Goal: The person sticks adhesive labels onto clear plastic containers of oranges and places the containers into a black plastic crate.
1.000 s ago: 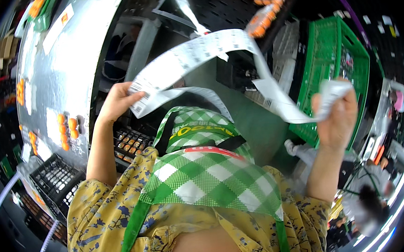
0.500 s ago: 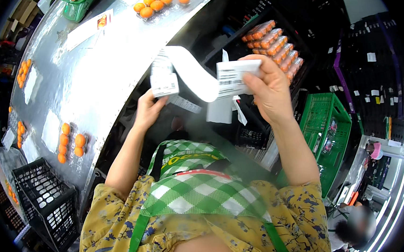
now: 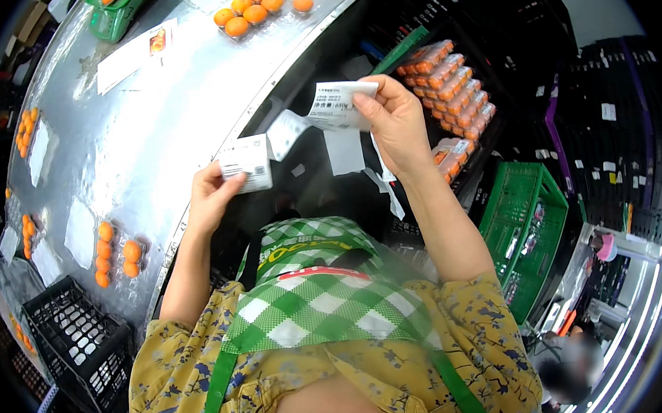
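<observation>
A long strip of white printed labels runs between my two hands, over the gap beside the metal table. My left hand pinches a folded, printed end of it near the table's edge. With thumb and fingers my right hand grips the other end, farther right and a bit higher. From beneath the right hand a blank white length hangs down, and a thin torn piece dangles lower.
The metal table at left bears oranges in clear packs, paper sheets and a green scale. At right, a black crate holds stacked orange packs. A green crate stands nearer. A black crate is at lower left.
Both hands have shifted left, the right also slightly up and the left slightly down. The strip between them hangs in a shorter, tighter bend. More of the stacked packs shows.
</observation>
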Tool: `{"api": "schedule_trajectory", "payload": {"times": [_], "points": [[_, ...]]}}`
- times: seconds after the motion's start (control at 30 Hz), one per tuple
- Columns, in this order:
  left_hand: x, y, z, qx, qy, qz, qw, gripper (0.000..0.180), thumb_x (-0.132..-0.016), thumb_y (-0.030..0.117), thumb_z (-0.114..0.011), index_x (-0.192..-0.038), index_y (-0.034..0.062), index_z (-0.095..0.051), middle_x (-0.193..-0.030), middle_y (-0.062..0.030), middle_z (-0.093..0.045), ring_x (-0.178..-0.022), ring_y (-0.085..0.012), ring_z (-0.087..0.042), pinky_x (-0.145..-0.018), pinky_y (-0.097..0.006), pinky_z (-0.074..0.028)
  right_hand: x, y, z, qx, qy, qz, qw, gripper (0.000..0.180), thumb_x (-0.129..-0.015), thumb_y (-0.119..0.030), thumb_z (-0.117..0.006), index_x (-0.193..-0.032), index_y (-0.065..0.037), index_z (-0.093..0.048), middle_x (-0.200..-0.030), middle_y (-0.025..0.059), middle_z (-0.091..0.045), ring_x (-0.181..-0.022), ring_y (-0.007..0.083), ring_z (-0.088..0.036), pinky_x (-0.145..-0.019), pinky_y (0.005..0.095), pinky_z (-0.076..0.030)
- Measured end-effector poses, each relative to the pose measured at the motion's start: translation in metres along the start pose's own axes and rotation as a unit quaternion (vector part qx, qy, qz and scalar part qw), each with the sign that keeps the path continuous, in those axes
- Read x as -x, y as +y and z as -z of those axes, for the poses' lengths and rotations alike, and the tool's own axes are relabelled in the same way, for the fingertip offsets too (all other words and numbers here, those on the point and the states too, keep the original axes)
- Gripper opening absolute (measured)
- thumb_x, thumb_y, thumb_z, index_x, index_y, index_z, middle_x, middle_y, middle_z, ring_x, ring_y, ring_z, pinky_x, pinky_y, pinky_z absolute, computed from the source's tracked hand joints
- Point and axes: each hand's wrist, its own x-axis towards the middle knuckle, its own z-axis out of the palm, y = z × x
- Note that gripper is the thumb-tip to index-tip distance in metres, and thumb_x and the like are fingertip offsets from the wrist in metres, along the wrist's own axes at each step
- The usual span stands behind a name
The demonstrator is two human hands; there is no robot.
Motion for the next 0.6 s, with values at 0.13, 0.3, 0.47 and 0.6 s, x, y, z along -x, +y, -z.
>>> {"api": "schedule_trajectory", "payload": {"times": [0.13,0.3,0.47,0.6], "points": [[0.006,0.030,0.002,-0.027,0.069,-0.025,0.997,0.026,-0.081,0.011,-0.064,-0.103,-0.0016,-0.059,-0.084,-0.0039,-0.063,-0.074,-0.0086,-0.058,-0.067,-0.024,-0.047,-0.008,0.007,-0.002,0.020,0.006,-0.031,0.999,0.012,-0.086,-0.003,-0.057,-0.097,0.001,-0.057,-0.086,0.0052,-0.064,-0.077,0.0076,-0.059,-0.073,0.0235,-0.048],[-0.016,0.062,-0.039,-0.360,0.143,-0.041,0.921,0.040,-0.078,0.017,-0.069,-0.113,0.0045,-0.055,-0.066,-0.0017,-0.052,-0.058,-0.0066,-0.049,-0.053,-0.022,-0.042,-0.030,0.043,0.025,0.079,-0.060,-0.024,0.995,0.007,-0.089,-0.005,-0.054,-0.091,0.002,-0.056,-0.082,0.0040,-0.064,-0.072,0.0048,-0.056,-0.066,0.0207,-0.044],[-0.055,0.047,-0.072,-0.219,0.064,-0.123,0.966,0.042,-0.079,0.020,-0.068,-0.116,0.0032,-0.057,-0.086,-0.0061,-0.063,-0.075,-0.0118,-0.058,-0.068,-0.026,-0.047,-0.038,0.066,0.024,0.122,-0.114,0.019,0.986,0.012,-0.088,-0.009,-0.056,-0.085,0.002,-0.054,-0.072,0.0035,-0.060,-0.066,0.0041,-0.051,-0.061,0.0212,-0.043],[-0.068,0.038,-0.086,-0.149,0.053,-0.015,0.987,0.029,-0.078,0.019,-0.068,-0.098,-0.0016,-0.064,-0.078,-0.0048,-0.064,-0.069,-0.0096,-0.057,-0.062,-0.024,-0.045,-0.043,0.073,0.018,0.240,-0.075,0.122,0.960,0.021,-0.085,-0.015,-0.062,-0.075,0.000,-0.052,-0.057,0.0064,-0.052,-0.053,0.0077,-0.045,-0.049,0.0259,-0.040]]}}
